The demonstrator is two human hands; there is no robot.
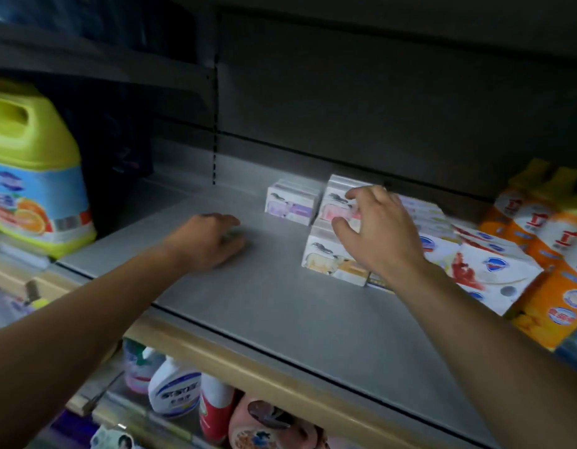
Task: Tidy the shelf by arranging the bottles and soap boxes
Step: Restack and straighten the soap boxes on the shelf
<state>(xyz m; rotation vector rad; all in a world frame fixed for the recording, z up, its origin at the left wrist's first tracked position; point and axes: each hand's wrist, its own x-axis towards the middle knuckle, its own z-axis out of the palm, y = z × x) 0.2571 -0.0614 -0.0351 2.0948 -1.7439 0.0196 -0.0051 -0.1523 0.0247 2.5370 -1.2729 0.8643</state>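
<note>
On the grey shelf [274, 306] stand several small soap boxes. My right hand [378, 231] pinches the pink-labelled soap box [337, 205], which sits on top of a yellow-labelled soap box [326, 259]. A purple-labelled soap box [292, 205] stands apart just to the left, near the back. My left hand [209, 243] rests on the bare shelf with loosely curled fingers and holds nothing. More soap boxes lie behind my right hand, partly hidden by it.
A big yellow-green detergent jug [31, 170] stands at the left end. Larger white soap boxes [488, 270] and orange bottles [559, 254] crowd the right end. Spray and other bottles [177, 390] fill the shelf below. The shelf above is dark.
</note>
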